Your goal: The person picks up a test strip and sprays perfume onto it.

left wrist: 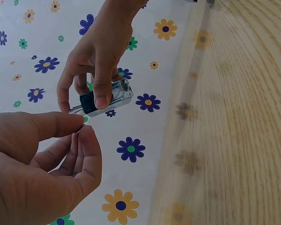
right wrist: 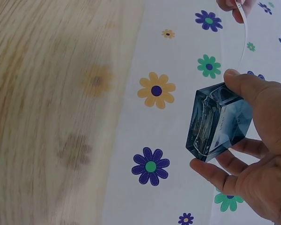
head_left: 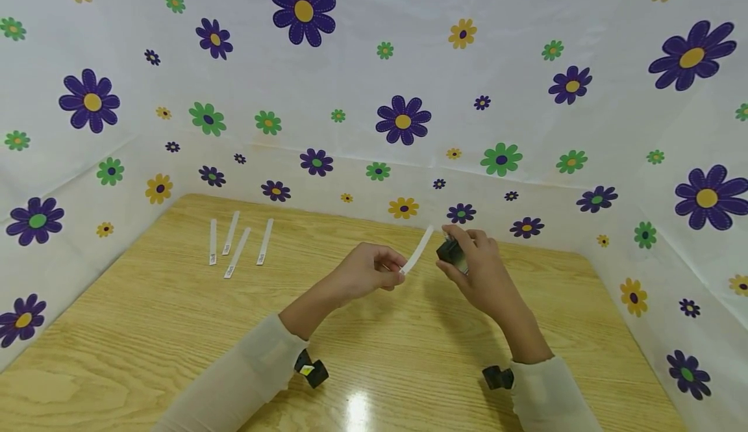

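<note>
My left hand (head_left: 369,268) pinches one end of a white paper test strip (head_left: 418,250) between thumb and fingertips. The strip's free end points up and away, slightly bent. My right hand (head_left: 482,275) grips a faceted glass perfume bottle (head_left: 452,254) just right of the strip, with the index finger at its sprayer top. Bluish see-through glass shows in the right wrist view, where the bottle (right wrist: 218,124) lies between thumb and fingers. Both hands are raised over the wooden table (head_left: 374,347). From the left wrist, the strip is mostly hidden behind the fingertips.
Several more white strips (head_left: 264,242) with small printed labels at their near ends lie at the table's back left. White cloth (head_left: 350,81) printed with flowers walls in the back and both sides. Small black devices (head_left: 498,377) are worn at both wrists.
</note>
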`<state>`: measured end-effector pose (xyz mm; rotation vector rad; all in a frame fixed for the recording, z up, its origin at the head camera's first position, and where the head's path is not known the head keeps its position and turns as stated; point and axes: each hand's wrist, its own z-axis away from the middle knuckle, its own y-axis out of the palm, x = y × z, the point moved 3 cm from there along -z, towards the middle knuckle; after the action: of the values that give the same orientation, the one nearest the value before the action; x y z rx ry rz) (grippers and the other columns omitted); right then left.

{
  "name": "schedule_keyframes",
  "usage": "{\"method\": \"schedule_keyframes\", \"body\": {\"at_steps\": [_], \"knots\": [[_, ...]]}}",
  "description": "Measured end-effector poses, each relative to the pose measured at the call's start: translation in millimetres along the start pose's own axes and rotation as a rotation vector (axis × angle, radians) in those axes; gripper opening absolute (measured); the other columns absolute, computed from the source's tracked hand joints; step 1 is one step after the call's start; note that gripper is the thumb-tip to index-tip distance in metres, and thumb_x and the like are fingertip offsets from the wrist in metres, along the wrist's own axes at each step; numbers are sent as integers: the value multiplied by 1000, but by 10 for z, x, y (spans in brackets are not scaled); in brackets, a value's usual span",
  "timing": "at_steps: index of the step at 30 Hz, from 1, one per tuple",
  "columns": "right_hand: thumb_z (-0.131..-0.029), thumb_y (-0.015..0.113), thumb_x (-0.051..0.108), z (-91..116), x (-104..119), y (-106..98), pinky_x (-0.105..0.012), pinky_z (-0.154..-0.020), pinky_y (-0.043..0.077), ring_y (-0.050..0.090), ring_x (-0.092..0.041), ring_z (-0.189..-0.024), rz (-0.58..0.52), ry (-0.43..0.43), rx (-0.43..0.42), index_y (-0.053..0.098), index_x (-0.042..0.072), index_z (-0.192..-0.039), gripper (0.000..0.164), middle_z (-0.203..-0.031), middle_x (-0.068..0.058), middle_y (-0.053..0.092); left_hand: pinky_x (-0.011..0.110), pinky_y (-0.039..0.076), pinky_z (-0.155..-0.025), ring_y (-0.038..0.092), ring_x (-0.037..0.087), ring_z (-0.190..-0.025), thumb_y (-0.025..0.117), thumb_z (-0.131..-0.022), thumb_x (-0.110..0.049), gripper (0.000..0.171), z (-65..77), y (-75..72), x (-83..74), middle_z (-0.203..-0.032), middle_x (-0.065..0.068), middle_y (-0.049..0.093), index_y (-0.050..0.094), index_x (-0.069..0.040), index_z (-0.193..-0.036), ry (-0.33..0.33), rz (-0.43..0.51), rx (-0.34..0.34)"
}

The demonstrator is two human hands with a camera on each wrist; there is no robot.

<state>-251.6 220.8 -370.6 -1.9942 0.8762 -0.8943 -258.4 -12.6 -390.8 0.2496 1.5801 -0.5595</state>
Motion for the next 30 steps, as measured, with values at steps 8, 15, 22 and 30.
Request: {"method": "schedule_keyframes", "body": {"at_steps": [8,15,22,30], "knots": [[-94,77,23,0,-6,5,-62,-82,54,54,-51,-110,-26,-15,3,46,15,-147,62,-129,-32,52,45,60,-86,68,37,-96,71,-96,-5,22,-14,12,11,-97,10,65,70,2,-116,14,-1,11],[-94,77,24,-1,15,-15,-62,-85,54,54,-49,-112,-39,-9,8,46,15,-149,63,-130,-32,52,45,60,-86,69,30,-91,71,-96,-5,21,-13,14,26,-97,10,66,70,1,-116,6,-12,3],[-94,77,25,-1,9,-25,-63,-86,55,54,-49,-113,-34,0,12,45,17,-150,65,-131,-32,51,48,59,-87,67,39,-99,71,-97,-6,21,-34,-21,63,-98,10,66,70,0,-117,4,-13,-6],[-91,80,23,-6,18,-55,-63,-89,54,54,-48,-115,-37,-9,2,47,16,-149,67,-131,-29,53,44,60,-87,66,44,-103,71,-97,-7,22,-73,-103,88,-98,11,66,70,2,-117,-23,-15,-42]]}}
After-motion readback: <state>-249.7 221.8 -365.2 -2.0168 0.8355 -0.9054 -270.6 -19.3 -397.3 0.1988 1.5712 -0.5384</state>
